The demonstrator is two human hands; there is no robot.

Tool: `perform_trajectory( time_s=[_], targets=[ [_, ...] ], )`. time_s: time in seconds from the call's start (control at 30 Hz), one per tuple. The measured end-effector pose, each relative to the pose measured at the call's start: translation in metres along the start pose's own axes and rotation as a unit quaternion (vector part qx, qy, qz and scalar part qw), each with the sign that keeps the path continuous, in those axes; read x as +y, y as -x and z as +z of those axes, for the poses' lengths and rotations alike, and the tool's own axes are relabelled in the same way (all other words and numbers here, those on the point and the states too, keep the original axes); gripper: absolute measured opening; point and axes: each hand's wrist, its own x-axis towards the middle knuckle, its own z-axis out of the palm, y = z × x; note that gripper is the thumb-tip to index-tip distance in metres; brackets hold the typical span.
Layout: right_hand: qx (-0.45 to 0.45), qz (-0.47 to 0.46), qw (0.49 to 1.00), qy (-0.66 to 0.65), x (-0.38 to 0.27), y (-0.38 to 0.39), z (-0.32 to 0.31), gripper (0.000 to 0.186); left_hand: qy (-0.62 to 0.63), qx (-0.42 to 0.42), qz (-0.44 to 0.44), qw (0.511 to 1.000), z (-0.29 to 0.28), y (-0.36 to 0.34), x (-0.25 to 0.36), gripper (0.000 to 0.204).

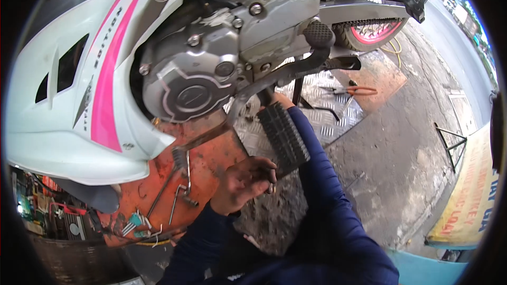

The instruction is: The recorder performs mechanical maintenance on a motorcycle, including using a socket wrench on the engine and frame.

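Observation:
My left hand [240, 186] is held palm up below the motorcycle, its fingers curled together. A small dark metal piece shows at the fingertips, too small to name. My right hand [283, 100] reaches under the engine [193, 92], behind the black ribbed rubber footpeg [284, 133]; its fingers are hidden there. The right forearm passes close beside the footpeg. Above my left hand runs the gear shift lever [203, 136]. The engine has grey metal covers with several bolts, and the white fairing [58, 95] with a pink stripe covers its left side.
Orange-handled pliers [362, 91] lie on a metal tread plate [327, 119]. Several wrenches [176, 203] and hex keys [136, 224] rest on an orange mat [145, 195]. A rear wheel [369, 34] with a pink rim, a yellow sign [465, 195] and a black metal stand [450, 145] are farther right.

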Motion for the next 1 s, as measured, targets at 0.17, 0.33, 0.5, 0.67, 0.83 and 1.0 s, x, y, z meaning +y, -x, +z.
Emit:
perform_trajectory(
  time_s=[0.17, 0.33, 0.5, 0.67, 0.83, 1.0],
  targets=[
    [0.037, -0.132, 0.984, -0.109, -0.027, 0.012, -0.067, 0.042, -0.526, 0.049, 0.487, 0.696, 0.015, -0.032, 0.01, 0.038],
    [0.116, -0.189, 0.971, -0.087, -0.018, 0.013, -0.076, 0.048, -0.6, 0.016, 0.643, 0.475, 0.032, -0.054, 0.024, 0.04],
    [0.18, -0.136, 0.952, -0.207, -0.045, 0.017, -0.087, 0.039, -0.737, -0.12, 0.442, 0.497, 0.059, -0.06, 0.075, 0.043],
    [0.208, -0.136, 0.943, -0.223, -0.051, 0.01, -0.09, 0.034, -0.756, -0.187, 0.356, 0.516, 0.068, -0.065, 0.089, 0.048],
    [0.189, -0.143, 0.887, -0.396, -0.058, 0.011, -0.099, 0.033, -0.789, -0.163, 0.371, 0.461, 0.068, -0.087, 0.071, 0.036],
    [0.13, -0.173, 0.871, -0.441, -0.064, 0.02, -0.108, 0.03, -0.68, -0.121, 0.444, 0.571, 0.077, -0.091, 0.074, 0.026]
  ],
)
